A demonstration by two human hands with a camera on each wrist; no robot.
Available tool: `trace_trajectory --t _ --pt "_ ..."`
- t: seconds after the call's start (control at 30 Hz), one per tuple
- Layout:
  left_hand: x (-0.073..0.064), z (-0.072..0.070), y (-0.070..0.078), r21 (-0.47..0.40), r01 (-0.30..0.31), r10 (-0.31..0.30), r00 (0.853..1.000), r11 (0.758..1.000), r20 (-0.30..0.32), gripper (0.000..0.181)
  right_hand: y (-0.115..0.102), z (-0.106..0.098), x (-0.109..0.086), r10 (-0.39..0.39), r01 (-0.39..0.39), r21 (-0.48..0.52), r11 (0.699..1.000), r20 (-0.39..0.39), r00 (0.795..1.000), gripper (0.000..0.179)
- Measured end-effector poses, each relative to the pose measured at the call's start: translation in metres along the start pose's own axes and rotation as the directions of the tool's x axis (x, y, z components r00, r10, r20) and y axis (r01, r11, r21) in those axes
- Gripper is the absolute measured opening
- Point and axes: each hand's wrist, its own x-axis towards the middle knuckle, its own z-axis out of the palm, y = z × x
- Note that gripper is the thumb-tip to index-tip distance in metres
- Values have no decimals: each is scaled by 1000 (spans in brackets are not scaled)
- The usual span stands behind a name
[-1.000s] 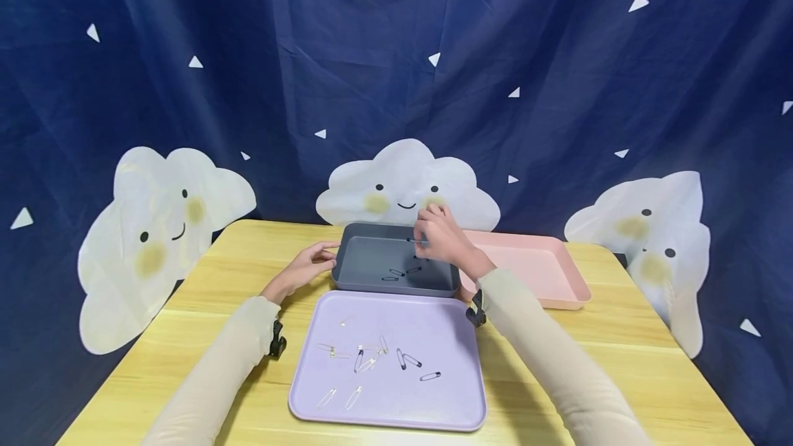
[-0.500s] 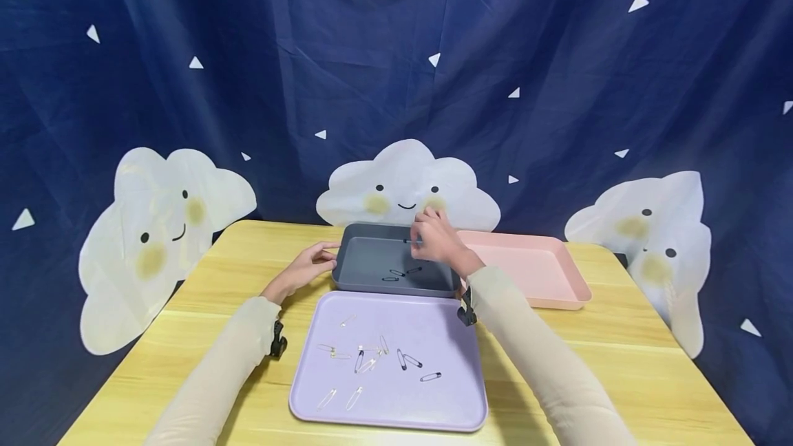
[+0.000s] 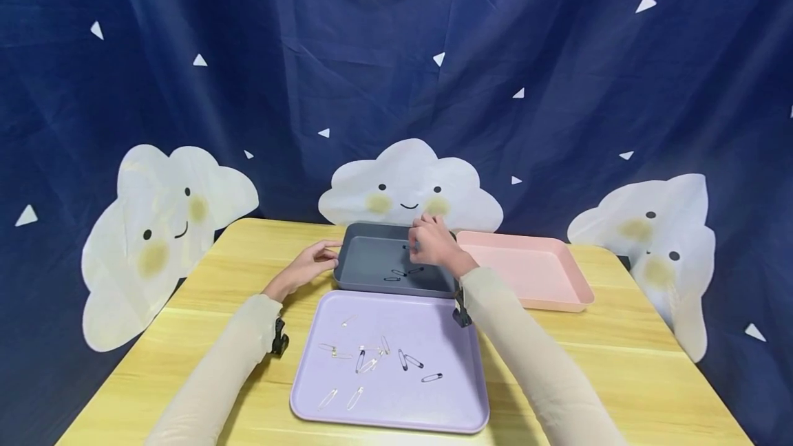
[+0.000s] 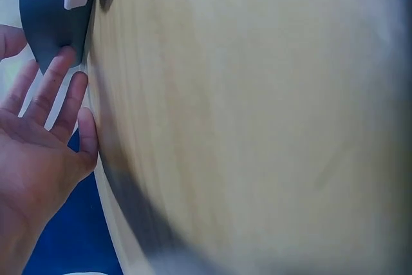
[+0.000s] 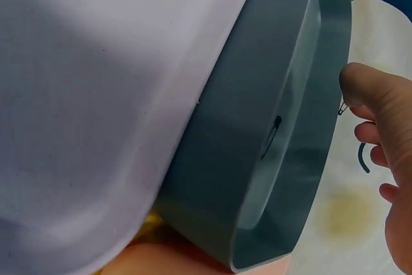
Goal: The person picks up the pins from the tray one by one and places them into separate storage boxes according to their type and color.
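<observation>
My right hand [image 3: 431, 242] is above the right half of the dark grey tray [image 3: 365, 253]. Between its thumb and fingers it pinches a safety pin [image 5: 342, 109], mostly covered by the fingers. Several black safety pins lie in the grey tray, one of them a safety pin [image 5: 271, 136] plain in the right wrist view. At the tray's left side my left hand [image 3: 305, 268] has its fingers extended; in the left wrist view the left hand [image 4: 38, 140] touches the tray's outer wall with its fingertips. The lilac tray [image 3: 452, 398] in front holds gold and black safety pins.
A pink tray [image 3: 533, 267] stands right of the grey one, partly behind my right wrist. All three trays sit on a wooden table [image 3: 204, 281]. Behind it hangs a blue curtain [image 3: 372, 88] with white clouds. Black wrist mounts hang under both sleeves.
My right hand has shifted slightly left and lower over the grey tray, still pinching the pin. My left hand keeps its place at the tray's side. The pins in the lilac tray lie as before.
</observation>
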Motion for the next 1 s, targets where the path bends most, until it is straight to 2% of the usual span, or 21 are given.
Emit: trace_trajectory --t 0.2,0.37,0.7,0.9,1.0 --pt "2 -1 3 -9 35 -35 999 999 -2 52 -2 3 1 14 -14 -3 1000 38 999 5" --pt "6 -1 5 20 81 -81 997 996 8 53 -2 5 -1 32 -31 -15 999 74 997 7" --pt "6 -1 10 34 157 -157 988 987 -3 53 1 9 -1 51 -50 -6 999 93 994 11" --pt "6 0 9 21 151 -151 989 988 2 55 0 13 0 77 -78 0 997 119 990 9" --pt "6 1 9 16 151 -151 989 988 -2 55 0 15 0 96 -96 -5 995 151 984 15"
